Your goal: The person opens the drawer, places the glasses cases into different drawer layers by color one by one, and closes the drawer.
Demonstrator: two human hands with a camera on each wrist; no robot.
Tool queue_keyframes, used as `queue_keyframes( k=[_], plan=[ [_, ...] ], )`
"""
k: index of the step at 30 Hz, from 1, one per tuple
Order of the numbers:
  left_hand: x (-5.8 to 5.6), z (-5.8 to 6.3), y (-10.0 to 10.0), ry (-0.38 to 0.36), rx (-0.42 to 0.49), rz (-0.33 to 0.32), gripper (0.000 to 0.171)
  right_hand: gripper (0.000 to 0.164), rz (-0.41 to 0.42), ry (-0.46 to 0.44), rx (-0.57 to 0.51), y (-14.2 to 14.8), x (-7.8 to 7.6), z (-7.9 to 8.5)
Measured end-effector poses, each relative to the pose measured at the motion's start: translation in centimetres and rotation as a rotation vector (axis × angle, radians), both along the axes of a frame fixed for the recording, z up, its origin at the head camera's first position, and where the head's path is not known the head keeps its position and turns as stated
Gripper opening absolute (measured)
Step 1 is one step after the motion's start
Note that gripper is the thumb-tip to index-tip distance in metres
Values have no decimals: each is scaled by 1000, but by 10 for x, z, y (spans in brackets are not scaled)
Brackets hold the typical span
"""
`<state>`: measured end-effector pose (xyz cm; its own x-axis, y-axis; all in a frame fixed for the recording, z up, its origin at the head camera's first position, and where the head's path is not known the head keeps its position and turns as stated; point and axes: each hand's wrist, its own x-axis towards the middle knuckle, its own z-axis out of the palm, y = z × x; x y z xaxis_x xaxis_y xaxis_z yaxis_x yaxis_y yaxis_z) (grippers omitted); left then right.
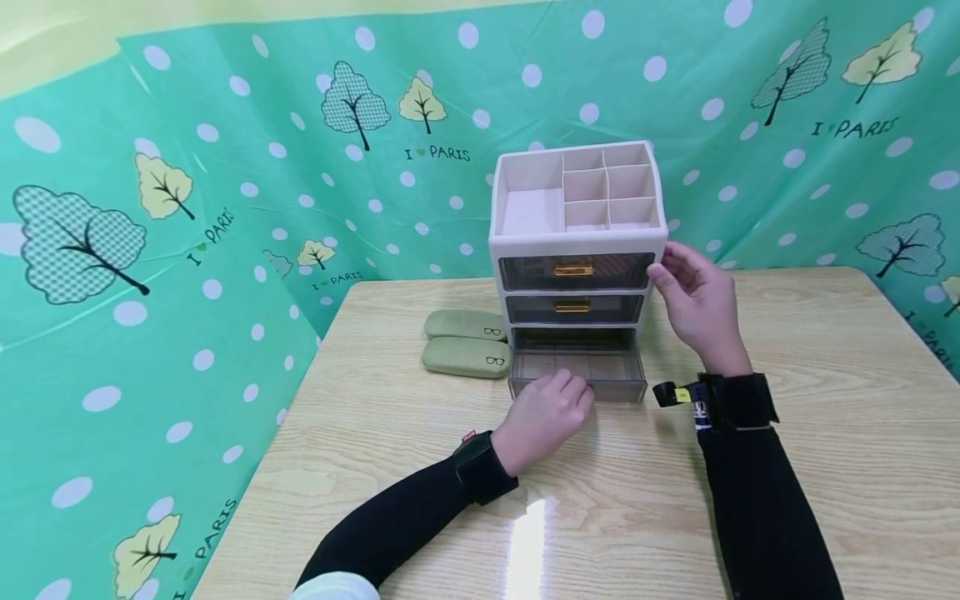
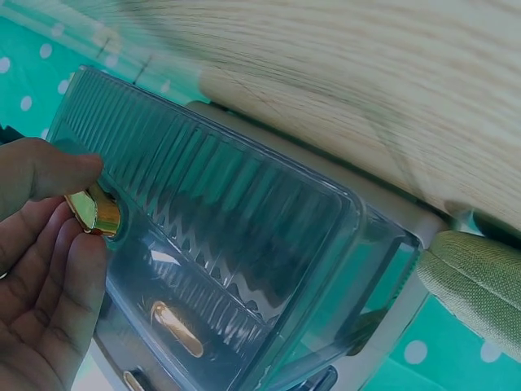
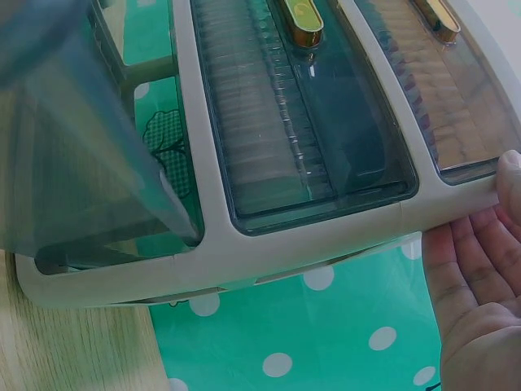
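Observation:
A white desktop organizer (image 1: pixel 577 247) with smoky see-through drawers stands at the back of the table. Its bottom drawer (image 1: pixel 615 390) is pulled out, while the two upper drawers sit closed in the frame. In the left wrist view, my left hand (image 2: pixel 49 252) pinches the gold handle (image 2: pixel 99 212) of that bottom drawer between thumb and fingers. My right hand (image 1: pixel 701 304) grips the organizer's right side near the top drawer (image 1: pixel 525 273). The right wrist view has the thumb on the front edge and the fingers (image 3: pixel 480 252) along the side wall.
Two green glasses cases (image 1: pixel 465 357) lie side by side on the wooden table (image 1: pixel 360 417), left of the organizer. Divided compartments (image 1: pixel 607 187) form the organizer's top. Behind hangs a green dotted cloth (image 1: pixel 247 167) with tree prints.

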<state>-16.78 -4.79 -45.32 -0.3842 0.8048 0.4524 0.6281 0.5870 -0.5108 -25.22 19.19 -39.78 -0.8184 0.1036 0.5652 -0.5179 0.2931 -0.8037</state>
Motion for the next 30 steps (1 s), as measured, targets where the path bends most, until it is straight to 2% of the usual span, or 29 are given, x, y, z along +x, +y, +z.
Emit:
queue_keyframes(
  k=[11, 19, 30],
  plan=[
    [4, -4, -1, -8, -13, -7, 15, 36, -3, -7, 5, 2, -2, -1],
    [9, -5, -2, 7, -29, -34, 15, 36, 2, -7, -2, 2, -2, -2],
    [12, -7, -2, 12, -43, -33, 16, 36, -8, -18, 11, 0, 0, 0]
  ],
)
